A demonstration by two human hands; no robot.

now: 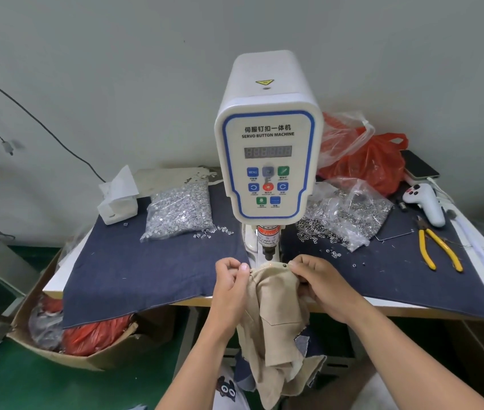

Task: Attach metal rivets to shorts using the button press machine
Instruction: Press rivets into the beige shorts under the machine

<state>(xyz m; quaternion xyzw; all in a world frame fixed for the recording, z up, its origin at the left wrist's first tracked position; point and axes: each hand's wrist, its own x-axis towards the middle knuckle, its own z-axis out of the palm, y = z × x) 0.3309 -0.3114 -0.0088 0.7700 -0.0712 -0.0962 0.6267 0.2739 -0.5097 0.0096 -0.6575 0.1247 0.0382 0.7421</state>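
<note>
Beige shorts (279,309) hang over the table's front edge, their top edge held under the head of the white servo button machine (269,161). My left hand (232,282) pinches the fabric at its left. My right hand (320,282) pinches it at the right. A dark metal rivet (285,265) sits on the fabric edge just left of my right fingertips, with a red laser dot beside it. A clear bag of silver rivets (180,213) lies left of the machine. An open bag of ring-shaped rivet parts (344,214) lies to the right.
Dark denim cloth (146,273) covers the table. Yellow-handled pliers (439,250), a white controller (425,204), a phone (419,164) and red plastic bags (374,161) sit at the right. A white tissue box (118,202) stands at the left. A cardboard box (66,329) sits on the floor.
</note>
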